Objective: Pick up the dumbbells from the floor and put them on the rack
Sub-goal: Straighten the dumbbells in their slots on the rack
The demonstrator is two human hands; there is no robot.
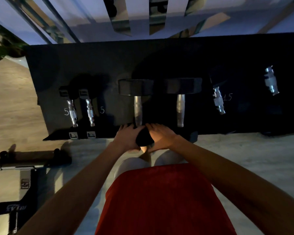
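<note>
**Inspector:** State of the grip?

**Assessor:** Both hands closed round the near head of a large black dumbbell with a steel handle (138, 111); left hand (127, 139) on one side, right hand (161, 135) on the other; fingers curled over its top edge.

**Inspector:** Location?

**Assessor:** On the black rack shelf (92, 65); handle ran away from the grip; a matching black dumbbell (180, 112) lay just right of it; two small chrome-handled dumbbells (81, 112) sat left.

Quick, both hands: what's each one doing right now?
Left hand: wrapped around the near head of the big dumbbell on the rack.
Right hand: on the same head, from the other side.
</note>
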